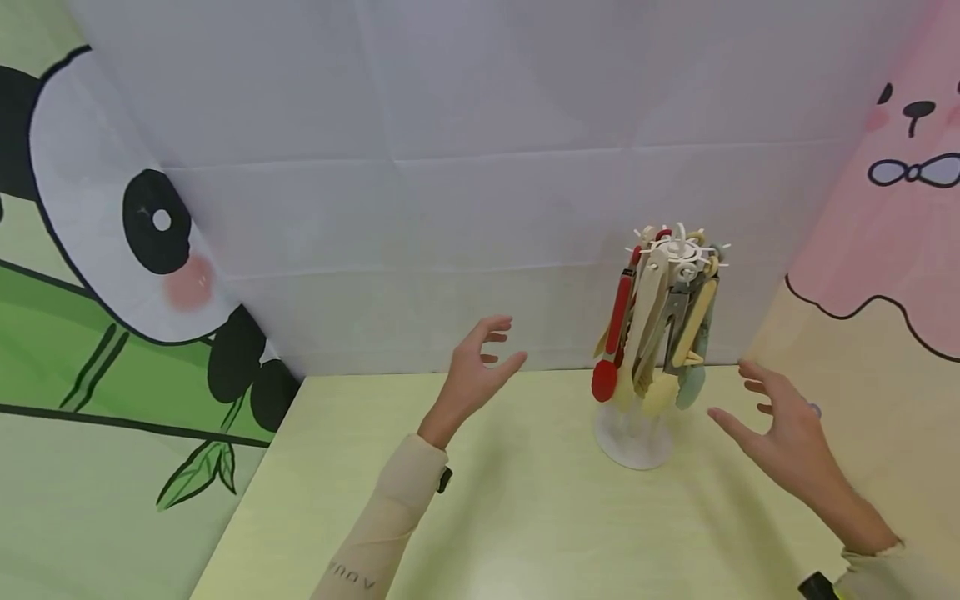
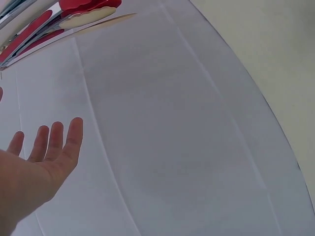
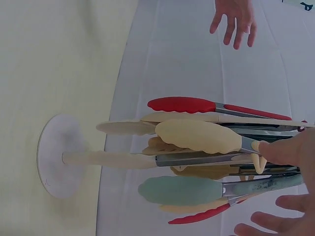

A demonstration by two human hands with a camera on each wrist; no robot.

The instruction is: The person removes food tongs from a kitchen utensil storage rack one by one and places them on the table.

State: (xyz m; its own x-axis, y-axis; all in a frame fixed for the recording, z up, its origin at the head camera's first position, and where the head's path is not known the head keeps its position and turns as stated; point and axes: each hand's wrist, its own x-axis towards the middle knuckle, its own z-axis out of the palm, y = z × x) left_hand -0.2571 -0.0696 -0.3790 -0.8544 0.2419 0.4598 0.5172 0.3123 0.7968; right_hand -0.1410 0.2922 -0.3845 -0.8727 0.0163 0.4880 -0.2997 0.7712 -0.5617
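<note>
A white stand (image 1: 681, 247) with a round base (image 1: 633, 446) holds several kitchen tongs hung from the hooks at its top. Among them are red tongs (image 1: 621, 312), cream tongs (image 3: 202, 135) and green tongs (image 3: 179, 191). To the left of the stand, my left hand (image 1: 478, 367) hovers with fingers spread and palm toward it, holding nothing. My right hand (image 1: 787, 433) is raised on the other side, empty, its thumb apart from the fingers. In the right wrist view its thumb overlaps the handle end of the cream tongs.
The stand rests on a pale yellow table (image 1: 360, 467), toward its back edge. Behind rises a white cloth wall (image 1: 420, 217). A panda print (image 1: 97, 217) covers the left side, and a pink bear print (image 1: 885, 233) the right.
</note>
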